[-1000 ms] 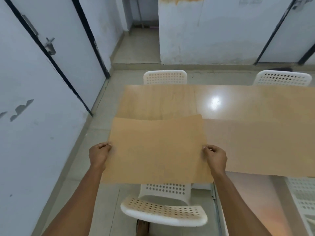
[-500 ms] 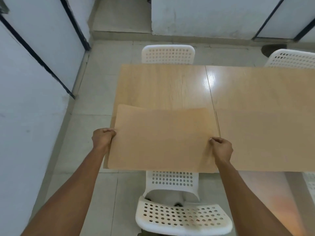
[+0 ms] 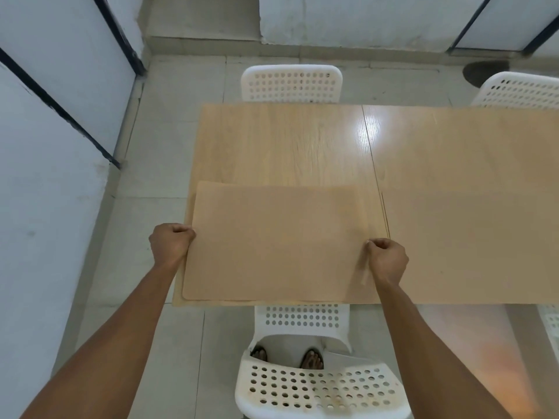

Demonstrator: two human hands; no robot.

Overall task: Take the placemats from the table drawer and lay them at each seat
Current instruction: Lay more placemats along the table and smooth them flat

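A tan placemat (image 3: 272,243) lies flat on the near left corner of the light wooden table (image 3: 296,146), in front of the white perforated chair (image 3: 314,385) below me. My left hand (image 3: 171,244) grips the mat's left edge and my right hand (image 3: 387,260) grips its right edge, both fists closed. A second tan placemat (image 3: 472,246) lies flat on the table just to the right, its left edge close to my right hand.
Two white perforated chairs stand at the table's far side, one (image 3: 292,83) opposite me and another (image 3: 520,90) at the far right. A further chair's edge (image 3: 550,325) shows at the near right. A white wall (image 3: 45,176) runs along the left. My feet show under the near chair.
The placemat has come down from mid-air onto the table's near left corner, and my hands have lowered with it. My head has tilted further down.
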